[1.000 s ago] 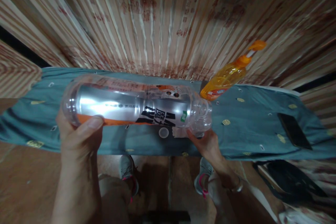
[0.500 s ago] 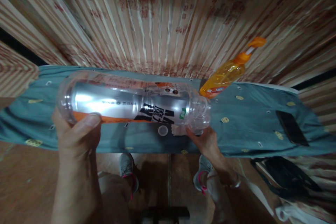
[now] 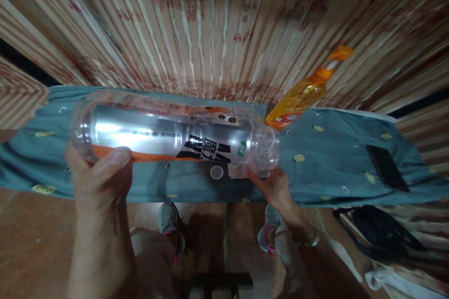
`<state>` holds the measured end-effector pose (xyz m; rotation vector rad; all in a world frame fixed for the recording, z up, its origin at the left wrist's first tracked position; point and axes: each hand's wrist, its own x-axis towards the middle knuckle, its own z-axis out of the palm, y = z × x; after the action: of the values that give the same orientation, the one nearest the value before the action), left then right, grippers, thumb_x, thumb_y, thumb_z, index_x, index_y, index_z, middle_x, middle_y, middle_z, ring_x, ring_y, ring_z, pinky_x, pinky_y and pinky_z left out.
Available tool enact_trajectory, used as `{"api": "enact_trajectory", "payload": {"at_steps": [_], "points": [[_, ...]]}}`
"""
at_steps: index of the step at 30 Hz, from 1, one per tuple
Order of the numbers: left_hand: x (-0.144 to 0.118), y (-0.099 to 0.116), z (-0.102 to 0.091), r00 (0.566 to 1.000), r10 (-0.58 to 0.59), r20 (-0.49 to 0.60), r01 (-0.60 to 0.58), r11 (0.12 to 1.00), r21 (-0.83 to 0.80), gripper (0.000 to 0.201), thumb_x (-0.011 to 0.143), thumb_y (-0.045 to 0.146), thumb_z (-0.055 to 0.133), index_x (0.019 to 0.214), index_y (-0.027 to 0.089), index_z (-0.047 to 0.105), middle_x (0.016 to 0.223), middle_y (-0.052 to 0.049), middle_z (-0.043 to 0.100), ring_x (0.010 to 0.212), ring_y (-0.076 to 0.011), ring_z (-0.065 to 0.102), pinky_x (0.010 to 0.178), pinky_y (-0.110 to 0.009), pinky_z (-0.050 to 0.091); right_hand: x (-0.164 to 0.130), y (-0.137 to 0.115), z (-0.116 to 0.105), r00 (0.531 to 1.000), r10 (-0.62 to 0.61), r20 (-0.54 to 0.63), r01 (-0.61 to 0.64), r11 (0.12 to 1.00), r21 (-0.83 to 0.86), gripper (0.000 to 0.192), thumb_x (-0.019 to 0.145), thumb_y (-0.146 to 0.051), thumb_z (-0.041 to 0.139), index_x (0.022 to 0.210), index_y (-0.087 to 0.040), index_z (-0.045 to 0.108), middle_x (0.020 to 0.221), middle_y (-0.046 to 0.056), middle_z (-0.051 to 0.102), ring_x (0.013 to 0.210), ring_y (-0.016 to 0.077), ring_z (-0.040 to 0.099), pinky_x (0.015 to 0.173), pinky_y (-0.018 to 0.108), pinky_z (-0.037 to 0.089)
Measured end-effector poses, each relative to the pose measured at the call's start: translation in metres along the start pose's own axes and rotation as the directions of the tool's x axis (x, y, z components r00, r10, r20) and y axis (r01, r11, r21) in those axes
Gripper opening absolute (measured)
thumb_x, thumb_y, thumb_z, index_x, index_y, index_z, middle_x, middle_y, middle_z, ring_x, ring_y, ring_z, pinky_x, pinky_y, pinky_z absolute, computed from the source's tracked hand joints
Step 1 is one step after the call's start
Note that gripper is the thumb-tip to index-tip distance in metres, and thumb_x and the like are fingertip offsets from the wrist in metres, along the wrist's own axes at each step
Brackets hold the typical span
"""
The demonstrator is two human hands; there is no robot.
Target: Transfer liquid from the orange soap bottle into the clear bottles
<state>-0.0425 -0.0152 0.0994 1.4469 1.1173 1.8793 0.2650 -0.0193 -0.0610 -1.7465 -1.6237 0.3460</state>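
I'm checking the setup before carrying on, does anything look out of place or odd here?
The clear bottle is held sideways over the teal cloth by the left hand and right hand, uncapped; a small white cap lies loose beneath it. The orange pump bottle only seems tilted, probably lens distortion. Nothing spilled.

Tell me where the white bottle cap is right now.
In the head view the white bottle cap lies on the teal cloth, centre frame, just below the clear bottle and left of the right hand.

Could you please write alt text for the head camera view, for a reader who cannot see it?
Two bare hands hold a clear plastic bottle sideways above a teal cloth: left hand at its base, right hand at its open neck. An orange pump bottle stands behind.
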Motion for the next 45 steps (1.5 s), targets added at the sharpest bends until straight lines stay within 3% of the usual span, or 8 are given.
{"api": "enact_trajectory", "payload": {"at_steps": [6,12,19,22,25,34,40,45], "points": [[0.0014,-0.0023,-0.0012,0.999,0.038,0.029,-0.039,0.999,0.026,0.029,0.071,0.049,0.080,0.095,0.037,0.070,0.109,-0.013,0.078,0.152,-0.0390,0.046,0.088,-0.070,0.061,0.0004,0.0003,-0.0006,1.000,-0.010,-0.003,0.010,1.000,-0.028,0.061,0.078,-0.065,0.066,0.109,-0.013,0.073,0.102,0.022,0.080,0.097,0.0355,0.078,0.081,0.048,0.064],[0.0021,-0.0011,-0.0004,0.994,0.077,0.073,-0.082,0.994,0.070,0.021,0.077,0.049,0.074,0.091,0.035,0.066,0.103,-0.015,0.076,0.155,-0.0382,0.041,0.088,-0.071,0.060,0.0005,-0.0010,-0.0024,1.000,-0.006,0.014,0.006,1.000,-0.021,0.056,0.078,-0.065,0.065,0.100,-0.014,0.074,0.098,0.020,0.081,0.094,0.0349,0.079,0.080,0.047,0.064],[0.0007,0.0022,0.0023,1.000,-0.010,0.003,0.010,0.998,0.059,0.030,0.069,0.056,0.080,0.083,0.035,0.063,0.089,-0.013,0.074,0.146,-0.0416,0.053,0.087,-0.072,0.057,0.0003,-0.0036,-0.0023,1.000,-0.014,-0.006,0.014,1.000,-0.002,0.056,0.079,-0.064,0.066,0.104,-0.014,0.075,0.103,0.020,0.081,0.095,0.0346,0.079,0.082,0.048,0.064],[0.0010,0.0014,0.0027,1.000,0.009,0.000,-0.009,0.998,0.061,0.029,0.069,0.054,0.079,0.086,0.037,0.064,0.092,-0.012,0.075,0.151,-0.0403,0.047,0.091,-0.073,0.057,0.0001,-0.0026,-0.0022,1.000,-0.019,-0.006,0.019,1.000,-0.002,0.062,0.079,-0.066,0.065,0.111,-0.013,0.074,0.105,0.021,0.081,0.097,0.0357,0.078,0.083,0.050,0.064],[0.0023,0.0009,0.0034,1.000,0.017,-0.007,-0.016,0.998,0.060,0.031,0.067,0.054,0.080,0.088,0.037,0.064,0.096,-0.011,0.075,0.154,-0.0392,0.043,0.093,-0.072,0.057,0.0003,-0.0021,-0.0024,1.000,-0.008,0.009,0.008,1.000,-0.011,0.060,0.079,-0.066,0.064,0.106,-0.013,0.074,0.103,0.022,0.081,0.097,0.0359,0.078,0.083,0.050,0.064],[0.0012,0.0001,0.0016,1.000,-0.011,-0.010,0.011,0.999,0.035,0.031,0.066,0.057,0.082,0.079,0.035,0.065,0.096,-0.013,0.078,0.126,-0.0404,0.068,0.075,-0.065,0.058,0.0015,-0.0052,-0.0039,1.000,0.008,0.018,-0.008,1.000,0.016,0.049,0.077,-0.060,0.068,0.099,-0.016,0.074,0.100,0.020,0.081,0.095,0.0345,0.078,0.082,0.048,0.064],[0.0001,0.0004,0.0009,1.000,0.019,0.024,-0.020,0.999,0.047,0.020,0.072,0.052,0.078,0.083,0.038,0.069,0.102,-0.013,0.079,0.124,-0.0400,0.070,0.073,-0.066,0.059,0.0005,-0.0029,-0.0031,1.000,-0.006,0.012,0.006,1.000,0.009,0.052,0.078,-0.062,0.067,0.102,-0.016,0.075,0.099,0.019,0.081,0.096,0.0353,0.078,0.082,0.051,0.064],[0.0002,0.0018,0.0017,0.999,0.020,0.026,-0.021,0.999,0.031,0.028,0.071,0.053,0.080,0.094,0.039,0.073,0.111,-0.012,0.078,0.131,-0.0415,0.066,0.079,-0.067,0.060,0.0001,-0.0018,-0.0021,1.000,0.007,0.006,-0.007,1.000,0.014,0.054,0.078,-0.064,0.067,0.103,-0.017,0.074,0.102,0.020,0.080,0.094,0.0360,0.078,0.081,0.053,0.064]]}}
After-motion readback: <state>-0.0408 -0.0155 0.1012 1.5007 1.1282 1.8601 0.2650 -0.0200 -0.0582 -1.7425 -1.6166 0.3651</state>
